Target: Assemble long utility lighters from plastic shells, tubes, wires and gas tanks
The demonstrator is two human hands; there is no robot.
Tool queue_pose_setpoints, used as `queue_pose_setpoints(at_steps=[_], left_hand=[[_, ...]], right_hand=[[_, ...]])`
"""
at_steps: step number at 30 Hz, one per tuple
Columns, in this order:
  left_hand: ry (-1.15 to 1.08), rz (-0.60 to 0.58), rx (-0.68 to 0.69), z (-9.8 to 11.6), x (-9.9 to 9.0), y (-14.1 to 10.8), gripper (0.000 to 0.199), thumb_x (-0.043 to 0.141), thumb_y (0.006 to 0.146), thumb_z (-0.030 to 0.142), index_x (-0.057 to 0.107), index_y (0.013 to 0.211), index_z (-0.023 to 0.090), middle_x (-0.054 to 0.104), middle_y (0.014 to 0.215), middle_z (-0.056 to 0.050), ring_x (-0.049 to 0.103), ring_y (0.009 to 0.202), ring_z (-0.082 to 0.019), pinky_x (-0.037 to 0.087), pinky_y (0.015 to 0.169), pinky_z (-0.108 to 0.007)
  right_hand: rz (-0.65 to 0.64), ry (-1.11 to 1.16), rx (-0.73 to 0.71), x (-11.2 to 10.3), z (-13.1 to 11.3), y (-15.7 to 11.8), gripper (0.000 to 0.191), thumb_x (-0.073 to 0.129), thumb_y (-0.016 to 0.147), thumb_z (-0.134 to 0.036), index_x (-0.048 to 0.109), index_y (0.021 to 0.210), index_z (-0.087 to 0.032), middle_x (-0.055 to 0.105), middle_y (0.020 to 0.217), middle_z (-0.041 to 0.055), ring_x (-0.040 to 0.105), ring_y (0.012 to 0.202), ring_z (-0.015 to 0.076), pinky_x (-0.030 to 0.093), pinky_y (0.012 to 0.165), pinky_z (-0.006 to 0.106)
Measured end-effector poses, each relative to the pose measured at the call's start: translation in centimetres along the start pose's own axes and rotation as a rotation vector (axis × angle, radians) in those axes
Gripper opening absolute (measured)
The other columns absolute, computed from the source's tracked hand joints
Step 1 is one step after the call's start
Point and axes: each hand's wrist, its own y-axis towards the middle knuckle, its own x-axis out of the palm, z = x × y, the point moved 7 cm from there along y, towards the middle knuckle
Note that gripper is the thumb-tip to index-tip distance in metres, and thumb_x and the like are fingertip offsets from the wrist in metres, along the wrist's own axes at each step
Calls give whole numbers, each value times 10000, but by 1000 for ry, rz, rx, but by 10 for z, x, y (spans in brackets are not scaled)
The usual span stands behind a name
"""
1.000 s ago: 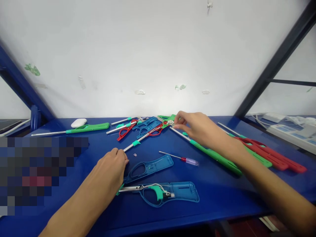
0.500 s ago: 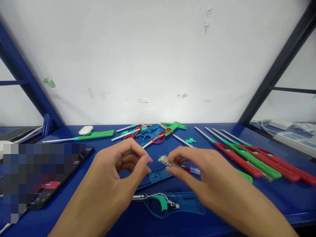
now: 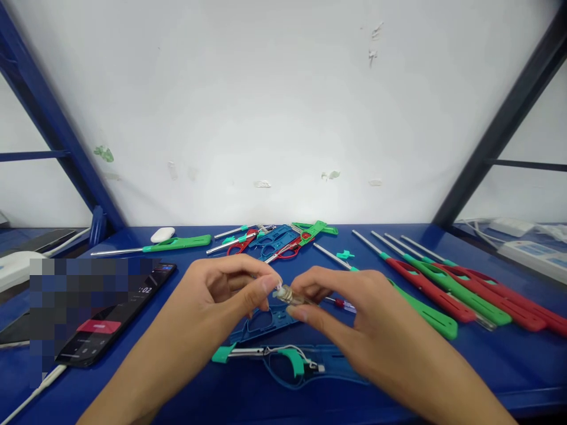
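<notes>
Over the bench (image 3: 195,392), near its front edge, the right hand (image 3: 349,313) pinches a small pale fitting (image 3: 286,293); the left hand (image 3: 221,301), thumb and forefinger nearly together, is at its tip, whether gripping I can't tell.

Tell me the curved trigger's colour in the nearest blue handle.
The curved trigger is teal green, best seen in the head view.

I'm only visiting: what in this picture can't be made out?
All in the head view:
Small fitting: rear end hidden by the right hand.
Left hand: whether it pinches or merely touches the fitting's tip is too small to tell.
Screwdriver: shaft mostly behind the right hand.
Phone: screen partly covered by pixel blocks.
White power strip: cut off by the right edge.
</notes>
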Motion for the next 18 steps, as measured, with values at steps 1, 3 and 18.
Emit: queue_pose_setpoints(at_steps=[1, 3, 18], left_hand=[[-14, -11, -4, -1, 0, 0, 244, 802, 968, 507, 856, 872, 289, 744, 715, 14, 670, 665, -119, 507, 587, -169], [-50, -32, -24, -4, 1, 0, 261, 808, 978, 520, 850, 881, 281, 748, 720, 10, 680, 684, -124, 513, 608, -178], [-222, -93, -39, -4, 9, 1, 300, 821, 978, 518, 786, 880, 236, 777, 708, -18, 692, 691, -158, 499, 604, -234]], right_hand=[[-3, 8, -6, 0, -1, 0, 92, 744, 1061, -282, 779, 1011, -352, 849, 960, -135, 776, 854, 131, 513, 783, 267], [-13, 23, -28, 0, -2, 0, 113, 739, 1062, -250, 773, 1005, -342, 847, 960, -134, 772, 865, 125, 512, 804, 259], [-78, 54, -66, -4, -3, -2, 146, 678, 1095, -236, 760, 1009, -322, 826, 969, -106, 728, 875, 143, 482, 805, 269]])
